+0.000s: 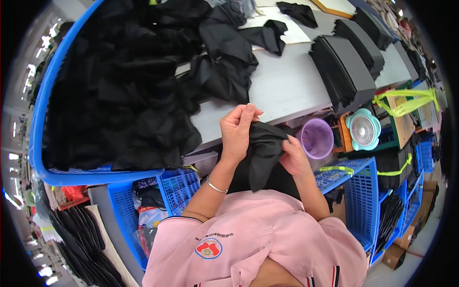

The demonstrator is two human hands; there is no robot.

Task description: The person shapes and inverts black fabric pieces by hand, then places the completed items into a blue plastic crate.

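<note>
A piece of black cloth [265, 150] hangs in loose folds in front of the pink shirt, over the lap. My left hand [239, 126] is closed at the cloth's upper left edge, thumb pressed on the bent fingers. At the right edge, my right hand [295, 157] pinches the same cloth between thumb and fingers. Beyond my left hand, a large heap of crumpled black cloth pieces [129, 91] fills a blue bin [86, 178] and spills onto the grey table [282, 76].
Stacks of black pieces [346, 71] stand at the table's right. A purple basket [316, 138] and a small turquoise fan [364, 129] are beyond my right hand. Blue crates [358, 201] flank me on the right, with another blue crate [126, 215] on the left.
</note>
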